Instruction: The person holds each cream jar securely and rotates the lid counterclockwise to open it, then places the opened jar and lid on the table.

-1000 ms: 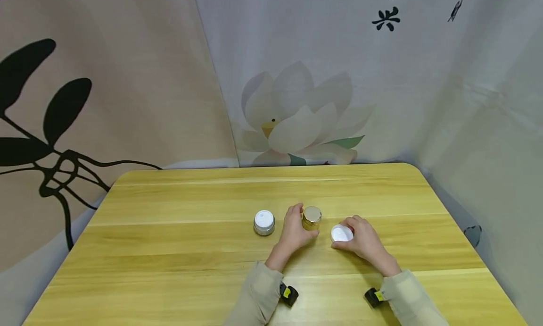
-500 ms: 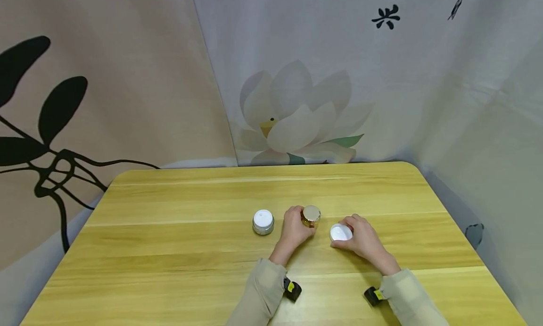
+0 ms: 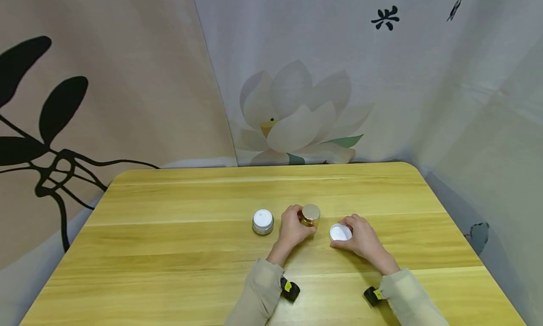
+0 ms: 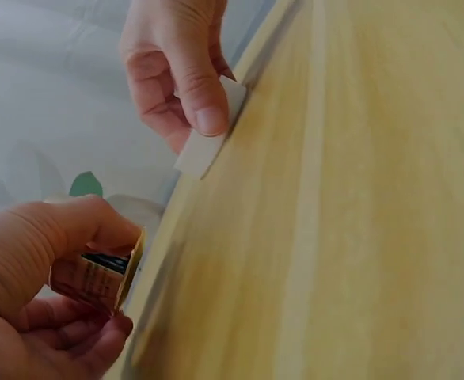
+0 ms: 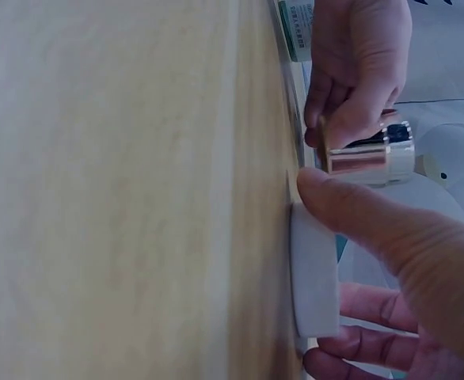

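A small gold jar (image 3: 311, 212) with a flat gold top is held in my left hand (image 3: 292, 227), thumb on the near side and fingers on the far side. In the left wrist view, dark print shows on the jar (image 4: 93, 281). My right hand (image 3: 360, 237) grips a round white lid (image 3: 341, 232) by its edge, its white inner side facing up. In the right wrist view the lid (image 5: 314, 269) stays close to the tabletop, between thumb and fingers. Left of my left hand stands a glass jar (image 3: 263, 222) with a white top.
The wooden table (image 3: 169, 250) has rounded far corners. Behind it hangs a pale curtain (image 3: 314, 43) printed with a lotus and dark leaves. A black wrist camera (image 3: 290, 290) sits by the left sleeve, and another black camera (image 3: 373, 296) by the right one.
My left thumb and fingers have closed in round the gold jar, which has shifted very slightly. My right hand and the white lid have stayed in place.
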Tool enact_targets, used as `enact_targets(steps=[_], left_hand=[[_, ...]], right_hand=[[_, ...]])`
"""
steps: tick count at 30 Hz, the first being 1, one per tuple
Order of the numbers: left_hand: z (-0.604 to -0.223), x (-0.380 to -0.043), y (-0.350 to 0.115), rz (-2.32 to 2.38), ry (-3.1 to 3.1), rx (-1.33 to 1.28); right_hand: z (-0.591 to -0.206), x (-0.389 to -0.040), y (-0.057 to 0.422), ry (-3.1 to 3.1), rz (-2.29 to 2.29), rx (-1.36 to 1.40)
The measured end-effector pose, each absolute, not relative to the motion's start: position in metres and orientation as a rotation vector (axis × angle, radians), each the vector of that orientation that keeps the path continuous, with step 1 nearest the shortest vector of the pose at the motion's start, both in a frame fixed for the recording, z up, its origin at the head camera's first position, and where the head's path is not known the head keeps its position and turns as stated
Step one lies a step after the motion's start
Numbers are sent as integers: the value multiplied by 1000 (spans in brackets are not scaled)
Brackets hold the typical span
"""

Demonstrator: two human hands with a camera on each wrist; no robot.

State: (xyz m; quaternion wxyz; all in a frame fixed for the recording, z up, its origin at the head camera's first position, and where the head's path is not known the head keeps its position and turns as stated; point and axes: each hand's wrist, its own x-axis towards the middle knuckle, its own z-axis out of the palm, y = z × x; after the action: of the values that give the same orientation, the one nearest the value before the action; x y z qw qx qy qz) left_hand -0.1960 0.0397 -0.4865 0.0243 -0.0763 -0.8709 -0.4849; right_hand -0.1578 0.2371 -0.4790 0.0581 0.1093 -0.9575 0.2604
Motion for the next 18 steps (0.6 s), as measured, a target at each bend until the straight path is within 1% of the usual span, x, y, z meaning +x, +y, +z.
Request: enact_targets(steps=[7, 15, 18], left_hand=[[-475, -196, 32, -1600, -2599, -264], [-450, -192, 23, -1667, -2412, -355], [-441, -190, 20, -1658, -2387, -352]], right_hand=[[-479, -157, 236, -2909, 796, 323], [-478, -156, 236, -2894, 795, 346], [-478, -156, 236, -2892, 788, 354]])
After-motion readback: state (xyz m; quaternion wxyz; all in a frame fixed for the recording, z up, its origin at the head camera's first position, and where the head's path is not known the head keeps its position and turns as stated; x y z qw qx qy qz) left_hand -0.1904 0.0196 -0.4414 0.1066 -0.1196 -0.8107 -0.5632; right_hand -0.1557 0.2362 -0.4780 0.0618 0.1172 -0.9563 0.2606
